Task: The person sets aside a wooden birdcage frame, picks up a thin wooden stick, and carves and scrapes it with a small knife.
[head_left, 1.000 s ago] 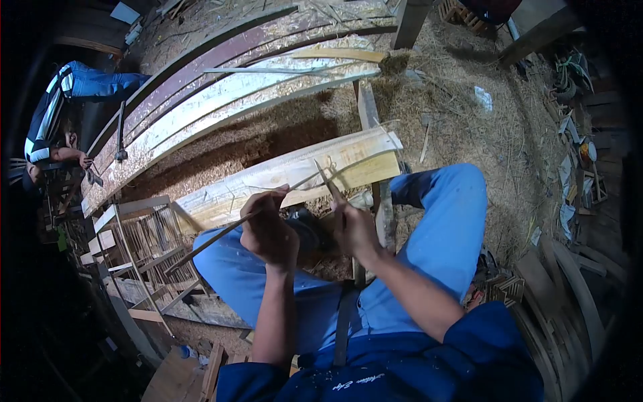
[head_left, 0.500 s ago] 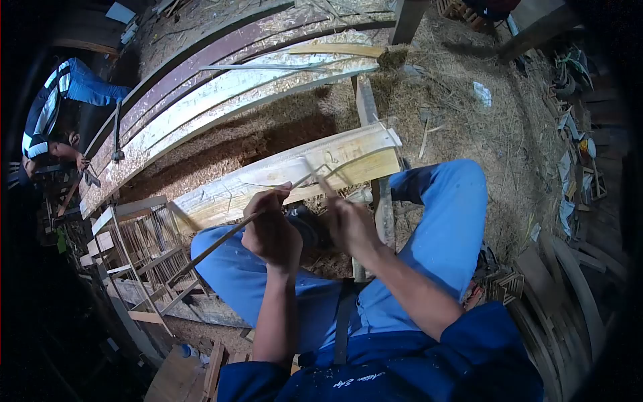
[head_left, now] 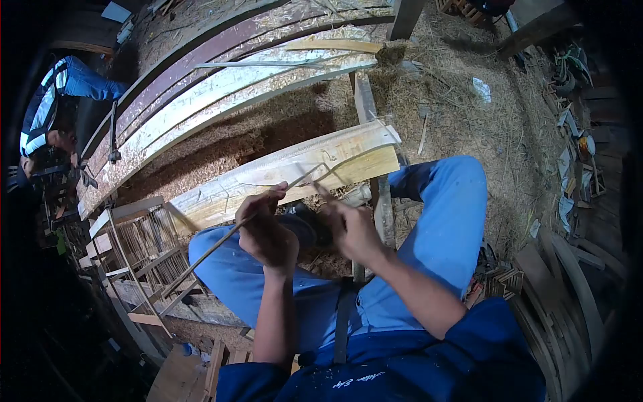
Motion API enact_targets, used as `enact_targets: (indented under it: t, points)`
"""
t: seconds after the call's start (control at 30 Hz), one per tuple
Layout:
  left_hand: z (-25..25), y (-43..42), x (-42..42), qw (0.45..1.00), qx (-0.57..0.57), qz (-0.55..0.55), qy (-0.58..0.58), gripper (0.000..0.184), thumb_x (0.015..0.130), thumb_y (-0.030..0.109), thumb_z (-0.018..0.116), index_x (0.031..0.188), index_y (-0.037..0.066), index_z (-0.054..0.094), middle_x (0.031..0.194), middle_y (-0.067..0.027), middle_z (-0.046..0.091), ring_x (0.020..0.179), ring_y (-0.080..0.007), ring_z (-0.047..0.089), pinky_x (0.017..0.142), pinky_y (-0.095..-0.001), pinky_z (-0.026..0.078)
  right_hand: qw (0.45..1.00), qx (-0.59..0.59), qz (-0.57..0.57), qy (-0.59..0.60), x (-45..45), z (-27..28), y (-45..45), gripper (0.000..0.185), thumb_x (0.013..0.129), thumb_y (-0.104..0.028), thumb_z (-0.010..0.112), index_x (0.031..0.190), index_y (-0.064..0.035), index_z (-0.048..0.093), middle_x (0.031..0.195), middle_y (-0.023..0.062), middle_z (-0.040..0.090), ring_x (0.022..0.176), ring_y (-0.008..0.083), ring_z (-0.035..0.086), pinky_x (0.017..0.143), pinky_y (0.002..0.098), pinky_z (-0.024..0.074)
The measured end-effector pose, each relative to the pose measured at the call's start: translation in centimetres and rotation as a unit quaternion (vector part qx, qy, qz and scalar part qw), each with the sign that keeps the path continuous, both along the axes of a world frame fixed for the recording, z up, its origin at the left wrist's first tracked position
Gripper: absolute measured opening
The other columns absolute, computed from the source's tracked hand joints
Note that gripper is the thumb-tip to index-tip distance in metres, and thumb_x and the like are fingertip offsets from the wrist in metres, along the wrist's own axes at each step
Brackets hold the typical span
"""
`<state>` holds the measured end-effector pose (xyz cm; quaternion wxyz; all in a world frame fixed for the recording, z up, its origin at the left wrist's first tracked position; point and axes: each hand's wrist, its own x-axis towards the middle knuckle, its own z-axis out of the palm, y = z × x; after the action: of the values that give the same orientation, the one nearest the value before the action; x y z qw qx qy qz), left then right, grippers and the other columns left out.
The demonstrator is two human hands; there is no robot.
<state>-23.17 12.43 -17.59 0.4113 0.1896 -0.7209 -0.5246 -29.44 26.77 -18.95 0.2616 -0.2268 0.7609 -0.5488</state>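
My left hand (head_left: pixel 266 228) is closed round a thin wooden stick (head_left: pixel 218 251), which slants from the lower left up to a tip above the plank. My right hand (head_left: pixel 351 228) grips a narrow tool, probably a knife (head_left: pixel 323 192), blurred by motion, with its far end close to the stick's upper part. Beyond both hands lies a pale wooden plank (head_left: pixel 268 175) with shavings on it. Whether the tool touches the stick I cannot make out.
A slatted wooden frame (head_left: pixel 144 251) stands at the left. Long curved boards (head_left: pixel 248 84) covered in shavings lie beyond the plank. Another person (head_left: pixel 50 127) is at the upper left. A post (head_left: pixel 406 20) rises at the top, and curved wood pieces (head_left: pixel 579 288) lie at the right.
My right hand and the tool have moved slightly down and left, near the stick. My left hand has shifted slightly left with the stick. The other person's arm has moved.
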Motion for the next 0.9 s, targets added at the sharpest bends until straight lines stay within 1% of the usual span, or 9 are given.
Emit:
enact_targets:
  t: [0.07,0.13,0.3,0.33,0.4,0.47,0.7,0.87,0.9]
  points:
    - [0.1,-0.2,0.1,1.0,-0.021,-0.005,-0.011,0.027,0.099,-0.014,0.036,0.123,-0.003,0.044,0.105,-0.0218,0.066,0.104,-0.0321,0.071,0.095,-0.0445,0.06,1.0,-0.009,-0.004,0.024,1.0,-2.9,0.3,0.037,0.103,-0.009,0.051,0.138,-0.0015,0.059,0.086,0.0253,0.07,0.082,0.0396,0.073,0.067,0.0395,0.054]
    - [0.3,-0.5,0.5,1.0,-0.008,-0.002,-0.015,0.029,0.099,-0.015,0.035,0.124,-0.003,0.043,0.105,-0.0217,0.065,0.104,-0.0324,0.07,0.096,-0.0453,0.059,0.995,0.064,-0.005,-0.074,-0.7,-2.8,-0.2,0.04,0.102,-0.01,0.054,0.141,-0.0019,0.057,0.087,0.0255,0.07,0.083,0.0398,0.073,0.069,0.0394,0.0543]
    - [-0.2,-0.5,0.8,0.999,-0.026,-0.039,-0.01,0.032,0.099,-0.016,0.033,0.126,-0.002,0.041,0.107,-0.0219,0.065,0.105,-0.0332,0.07,0.098,-0.0466,0.058,0.998,0.024,-0.048,0.011,0.7,-2.3,-0.3,0.035,0.101,-0.008,0.05,0.134,-0.003,0.062,0.085,0.027,0.07,0.074,0.0427,0.07,0.064,0.0482,0.0549]
    - [-0.2,-0.4,0.9,0.999,-0.022,-0.036,-0.007,0.032,0.099,-0.016,0.034,0.127,-0.002,0.041,0.107,-0.022,0.065,0.105,-0.0332,0.07,0.098,-0.0466,0.057,0.996,0.064,-0.065,-0.003,0.0,-3.3,-0.4,0.038,0.101,-0.008,0.049,0.137,-0.0035,0.061,0.083,0.0258,0.071,0.073,0.0441,0.07,0.066,0.0485,0.0562]
    - [-0.1,-0.4,0.3,0.999,-0.02,-0.032,0.004,0.032,0.1,-0.015,0.034,0.127,-0.001,0.041,0.107,-0.022,0.065,0.105,-0.0331,0.07,0.099,-0.0466,0.057,0.994,0.102,-0.024,-0.037,0.0,-2.5,-0.4,0.044,0.101,-0.005,0.05,0.145,-0.0029,0.055,0.088,0.0246,0.072,0.077,0.0319,0.075,0.067,0.0388,0.0544]
    - [0.3,0.0,-0.1,1.0,-0.011,-0.01,0.014,0.015,0.111,0.008,0.035,0.119,-0.001,0.044,0.1,-0.0207,0.066,0.098,-0.0312,0.072,0.092,-0.0434,0.06,0.999,0.029,0.017,0.026,0.6,-1.8,-0.1,0.045,0.103,-0.007,0.049,0.147,-0.0047,0.052,0.087,0.0251,0.071,0.071,0.0324,0.074,0.064,0.039,0.0543]
    - [-0.3,-0.2,-0.3,1.0,-0.001,-0.011,0.024,0.015,0.11,0.006,0.037,0.121,-0.001,0.045,0.101,-0.0199,0.066,0.098,-0.0319,0.072,0.091,-0.0422,0.06,0.996,0.084,-0.008,0.009,0.3,-2.3,0.3,0.042,0.103,-0.009,0.05,0.145,-0.0078,0.055,0.068,0.0203,0.065,0.054,0.0252,0.065,0.052,0.0389,0.0475]
    - [-0.9,-0.1,0.3,0.999,-0.012,-0.022,0.037,0.016,0.109,0.005,0.038,0.123,0.0,0.044,0.104,-0.0214,0.065,0.1,-0.0324,0.071,0.093,-0.0438,0.06,0.997,0.071,-0.004,0.028,-0.5,-1.1,-0.4,0.044,0.102,-0.006,0.049,0.146,-0.0022,0.053,0.07,0.0256,0.061,0.054,0.0278,0.062,0.055,0.0415,0.0469]
    - [-0.8,-0.1,-0.1,0.999,-0.011,-0.026,0.041,0.016,0.109,0.005,0.038,0.123,0.0,0.044,0.104,-0.0214,0.065,0.1,-0.0324,0.071,0.093,-0.0438,0.06,0.998,0.058,0.001,0.034,0.1,-1.1,-0.2,0.047,0.102,-0.007,0.048,0.149,-0.0076,0.05,0.074,0.026,0.064,0.062,0.0359,0.065,0.058,0.0479,0.0487]
